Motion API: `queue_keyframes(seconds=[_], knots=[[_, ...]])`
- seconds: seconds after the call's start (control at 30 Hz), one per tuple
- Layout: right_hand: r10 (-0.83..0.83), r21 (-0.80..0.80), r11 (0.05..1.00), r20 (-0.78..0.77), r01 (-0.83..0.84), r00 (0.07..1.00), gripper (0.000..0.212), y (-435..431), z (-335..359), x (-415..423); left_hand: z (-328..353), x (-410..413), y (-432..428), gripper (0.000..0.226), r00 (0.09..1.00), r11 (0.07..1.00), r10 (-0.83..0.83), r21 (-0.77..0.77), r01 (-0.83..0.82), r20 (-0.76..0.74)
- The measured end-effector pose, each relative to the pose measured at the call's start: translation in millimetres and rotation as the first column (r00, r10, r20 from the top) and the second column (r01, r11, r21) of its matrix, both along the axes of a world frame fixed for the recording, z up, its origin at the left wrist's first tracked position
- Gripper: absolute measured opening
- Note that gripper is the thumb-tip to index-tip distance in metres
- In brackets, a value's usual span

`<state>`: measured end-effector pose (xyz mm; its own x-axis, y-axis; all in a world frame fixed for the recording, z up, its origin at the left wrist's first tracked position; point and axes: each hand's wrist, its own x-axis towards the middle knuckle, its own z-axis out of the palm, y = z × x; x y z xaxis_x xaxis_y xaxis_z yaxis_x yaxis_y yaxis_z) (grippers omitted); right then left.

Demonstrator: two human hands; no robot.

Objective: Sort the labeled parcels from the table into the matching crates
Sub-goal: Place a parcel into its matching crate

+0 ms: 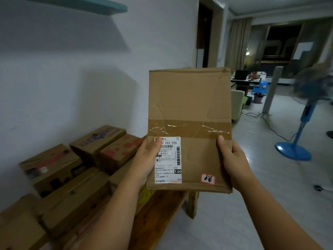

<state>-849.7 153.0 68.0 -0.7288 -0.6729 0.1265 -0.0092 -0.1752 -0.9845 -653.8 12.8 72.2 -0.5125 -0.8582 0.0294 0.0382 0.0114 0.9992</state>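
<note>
Parcel (189,98) — a flat brown cardboard box — is being held upright in the air in front of the person, with both arms reaching forward from the lower edge of the view. The left hand (145,159) is gripping its lower left edge, thumb lying across the top corner of the white shipping label (168,165) and fingers hidden behind. The right hand (232,157) is gripping the lower right edge, thumb pressing the front just below the band of clear tape (189,127). A small red-bordered sticker (208,179) with handwriting is sitting near the bottom right corner, and the top right corner is looking crumpled. To the right and below, pale floor (234,222) is lying open — a blue fan (304,112) is standing well apart. To the left, other cardboard boxes (59,168) are crowding the wooden counter (162,210) against a white wall (54,69), with a teal shelf (93,4) hanging above.
</note>
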Motion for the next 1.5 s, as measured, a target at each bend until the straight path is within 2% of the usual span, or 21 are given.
queue_keyframes(seconds=[0.23, 0.53, 0.73, 1.0, 1.13, 1.3, 1.5], knots=[[-0.081, 0.048, 0.996, 0.006, 0.081, 0.997, 0.017, 17, -9, -138, -9, -147, 6, 0.034, 0.994, 0.995, -0.103, 0.008, 0.103, 0.021], [-0.141, 0.104, 0.984, -0.007, 0.141, 0.99, 0.019, -7, -21, -264, -25, -283, -30, 0.031, 0.984, 0.983, -0.177, 0.045, 0.177, -0.018], [-0.156, 0.157, 0.974, -0.053, 0.163, 0.986, 0.02, -66, -27, -361, -52, -388, -96, 0.031, 0.986, 0.984, -0.168, 0.048, 0.169, -0.02], [-0.118, 0.22, 0.966, -0.083, 0.134, 0.99, 0.013, -192, -17, -480, -57, -503, -214, 0.031, 0.994, 0.994, -0.111, 0.011, 0.111, 0.022], [-0.043, 0.254, 0.965, -0.098, 0.066, 0.994, 0.02, -251, -17, -516, -59, -524, -257, 0.031, 0.999, 0.999, -0.018, 0.028, 0.018, 0.028], [0.136, 0.281, 0.955, -0.127, -0.096, 0.983, 0.028, -332, -36, -551, -72, -530, -303, 0.036, 0.996, 0.992, 0.09, 0.085, -0.089, -0.003], [0.409, 0.332, 0.875, -0.116, -0.353, 0.905, 0.041, -453, -71, -598, -88, -552, -351, 0.039, 0.935, 0.914, 0.356, 0.21, -0.348, -0.002]])
